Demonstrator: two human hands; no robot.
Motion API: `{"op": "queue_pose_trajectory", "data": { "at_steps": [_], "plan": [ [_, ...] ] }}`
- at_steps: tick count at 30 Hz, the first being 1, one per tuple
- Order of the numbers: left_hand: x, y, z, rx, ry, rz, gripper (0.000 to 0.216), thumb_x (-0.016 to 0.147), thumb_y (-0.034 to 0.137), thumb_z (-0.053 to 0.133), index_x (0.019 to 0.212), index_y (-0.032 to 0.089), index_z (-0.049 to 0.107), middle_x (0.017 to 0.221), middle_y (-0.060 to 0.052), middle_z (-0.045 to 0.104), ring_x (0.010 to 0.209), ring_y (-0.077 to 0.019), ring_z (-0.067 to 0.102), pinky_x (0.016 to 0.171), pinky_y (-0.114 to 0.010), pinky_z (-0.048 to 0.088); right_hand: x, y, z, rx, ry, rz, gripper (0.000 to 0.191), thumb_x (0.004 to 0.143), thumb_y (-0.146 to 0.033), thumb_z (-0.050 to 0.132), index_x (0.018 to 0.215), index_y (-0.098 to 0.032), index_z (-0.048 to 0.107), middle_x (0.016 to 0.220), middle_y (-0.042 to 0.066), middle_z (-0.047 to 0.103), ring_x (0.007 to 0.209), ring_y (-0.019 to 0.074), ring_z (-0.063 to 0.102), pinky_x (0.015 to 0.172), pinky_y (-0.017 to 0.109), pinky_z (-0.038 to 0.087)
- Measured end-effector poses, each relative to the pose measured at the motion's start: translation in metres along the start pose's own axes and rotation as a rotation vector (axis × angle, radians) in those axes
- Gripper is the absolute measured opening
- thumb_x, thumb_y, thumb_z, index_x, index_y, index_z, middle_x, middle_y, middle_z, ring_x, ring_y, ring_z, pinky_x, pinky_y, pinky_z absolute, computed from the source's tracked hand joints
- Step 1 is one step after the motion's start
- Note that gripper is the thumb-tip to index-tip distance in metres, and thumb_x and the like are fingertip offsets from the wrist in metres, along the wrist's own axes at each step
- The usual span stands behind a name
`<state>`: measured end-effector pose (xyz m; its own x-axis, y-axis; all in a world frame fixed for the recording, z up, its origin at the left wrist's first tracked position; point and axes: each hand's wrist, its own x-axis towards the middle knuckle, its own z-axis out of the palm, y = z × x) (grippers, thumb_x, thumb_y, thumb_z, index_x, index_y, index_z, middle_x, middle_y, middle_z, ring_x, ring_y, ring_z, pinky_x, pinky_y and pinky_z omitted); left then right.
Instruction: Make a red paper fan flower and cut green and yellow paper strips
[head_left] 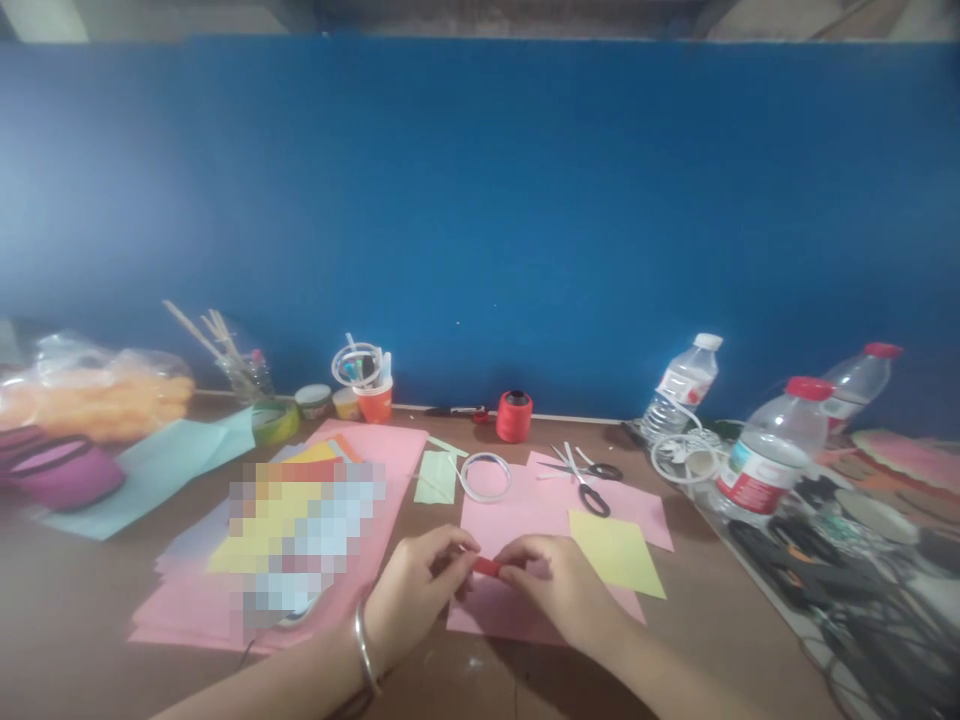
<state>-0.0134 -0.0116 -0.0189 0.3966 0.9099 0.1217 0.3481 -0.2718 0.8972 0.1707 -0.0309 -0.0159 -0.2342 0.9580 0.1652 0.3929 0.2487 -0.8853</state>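
Note:
Between my two hands is a small red strip (486, 567), pinched at both ends; whether it is paper or another material I cannot tell. My left hand (424, 585) grips its left end between thumb and forefinger, and a silver bangle circles that wrist. At the other end, the thumb and fingers of my right hand (551, 585) are closed on it. Pink paper (499, 618) lies beneath both hands. A yellow sheet (619, 550) rests just beyond my right hand. Further back are scissors (592, 498) with black handles and a roll of clear tape (485, 478).
A red thread spool (514, 417) stands by the blue wall. At left lie stacked pink sheets (401, 455), partly blurred out, near an orange cup (373, 402) of pens. Plastic bottles (776, 450), cables and black tools crowd the right side. Light green paper (435, 477) lies centre-left.

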Motion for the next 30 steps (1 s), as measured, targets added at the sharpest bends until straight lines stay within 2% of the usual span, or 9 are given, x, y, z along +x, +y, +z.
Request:
{"op": "queue_pose_trajectory", "data": {
  "at_steps": [4, 7, 10, 13, 15, 18, 22, 26, 30],
  "plan": [
    [0.004, -0.002, 0.000, -0.208, 0.049, -0.075, 0.022, 0.083, 0.035, 0.046, 0.078, 0.015, 0.055, 0.056, 0.001, 0.059, 0.049, -0.0110, 0.055, 0.048, -0.021, 0.043, 0.003, 0.004, 0.000, 0.207, -0.059, 0.103, 0.008, 0.071, -0.020, 0.060, 0.072, -0.016, 0.067, 0.070, 0.002, 0.067, 0.066, 0.0167, 0.060, 0.060, 0.025, 0.044],
    [0.006, -0.003, -0.001, -0.330, 0.072, -0.088, 0.025, 0.084, 0.038, 0.044, 0.087, 0.015, 0.053, 0.055, 0.002, 0.058, 0.047, -0.0111, 0.054, 0.046, -0.021, 0.042, 0.004, 0.010, 0.004, 0.388, -0.105, 0.207, 0.009, 0.066, -0.023, 0.065, 0.065, -0.014, 0.064, 0.057, -0.001, 0.063, 0.052, 0.0129, 0.055, 0.052, 0.023, 0.041],
    [0.006, -0.004, -0.002, -0.443, 0.096, -0.079, 0.026, 0.084, 0.038, 0.042, 0.095, 0.016, 0.052, 0.058, 0.001, 0.058, 0.048, -0.0108, 0.054, 0.045, -0.020, 0.041, 0.005, 0.017, 0.008, 0.678, -0.098, 0.324, 0.019, 0.061, -0.028, 0.071, 0.062, -0.014, 0.059, 0.050, -0.002, 0.058, 0.046, 0.0111, 0.051, 0.048, 0.023, 0.040],
    [0.006, -0.005, 0.000, -0.466, 0.085, -0.078, 0.020, 0.083, 0.033, 0.046, 0.091, 0.017, 0.052, 0.059, 0.002, 0.057, 0.049, -0.0101, 0.053, 0.045, -0.019, 0.040, 0.004, 0.020, 0.011, 1.007, -0.086, 0.394, 0.021, 0.063, -0.030, 0.072, 0.067, -0.016, 0.055, 0.053, -0.003, 0.056, 0.049, 0.0115, 0.053, 0.054, 0.027, 0.043],
    [0.005, -0.003, 0.002, -0.414, 0.071, -0.068, 0.013, 0.080, 0.027, 0.050, 0.087, 0.016, 0.053, 0.060, 0.002, 0.057, 0.051, -0.0103, 0.053, 0.047, -0.020, 0.040, 0.003, 0.020, 0.011, 1.134, -0.109, 0.410, 0.019, 0.066, -0.028, 0.070, 0.070, -0.017, 0.055, 0.055, -0.003, 0.055, 0.050, 0.0112, 0.053, 0.055, 0.028, 0.043],
    [0.002, 0.004, 0.006, -0.297, 0.062, -0.068, 0.007, 0.075, 0.019, 0.053, 0.081, 0.016, 0.055, 0.061, 0.002, 0.057, 0.056, -0.0116, 0.053, 0.051, -0.021, 0.041, 0.001, 0.016, 0.012, 1.134, -0.154, 0.356, 0.016, 0.070, -0.025, 0.068, 0.077, -0.016, 0.057, 0.059, -0.001, 0.056, 0.053, 0.0109, 0.054, 0.053, 0.024, 0.041],
    [-0.005, 0.014, 0.007, -0.176, 0.041, -0.041, 0.007, 0.076, 0.019, 0.051, 0.078, 0.016, 0.057, 0.066, 0.000, 0.058, 0.059, -0.0121, 0.052, 0.054, -0.022, 0.041, -0.001, 0.013, 0.013, 1.053, -0.156, 0.213, 0.017, 0.072, -0.021, 0.066, 0.087, -0.016, 0.059, 0.073, 0.002, 0.060, 0.064, 0.0117, 0.057, 0.057, 0.022, 0.040],
    [-0.010, 0.020, 0.004, -0.058, 0.012, 0.115, 0.013, 0.076, 0.024, 0.055, 0.087, 0.018, 0.056, 0.080, -0.002, 0.059, 0.067, -0.0138, 0.051, 0.061, -0.024, 0.041, 0.000, 0.013, 0.013, 1.037, -0.114, 0.097, 0.013, 0.071, -0.019, 0.068, 0.080, -0.014, 0.061, 0.080, 0.004, 0.060, 0.074, 0.0145, 0.057, 0.065, 0.026, 0.041],
    [-0.014, 0.022, 0.003, 0.096, 0.003, 0.296, 0.041, 0.057, 0.014, 0.072, 0.092, 0.019, 0.052, 0.090, -0.003, 0.054, 0.077, -0.0169, 0.050, 0.068, -0.026, 0.040, 0.000, 0.014, 0.013, 1.049, -0.118, -0.013, 0.012, 0.070, -0.020, 0.068, 0.076, -0.016, 0.059, 0.083, 0.004, 0.057, 0.076, 0.0165, 0.055, 0.067, 0.030, 0.040]
  ]
}}
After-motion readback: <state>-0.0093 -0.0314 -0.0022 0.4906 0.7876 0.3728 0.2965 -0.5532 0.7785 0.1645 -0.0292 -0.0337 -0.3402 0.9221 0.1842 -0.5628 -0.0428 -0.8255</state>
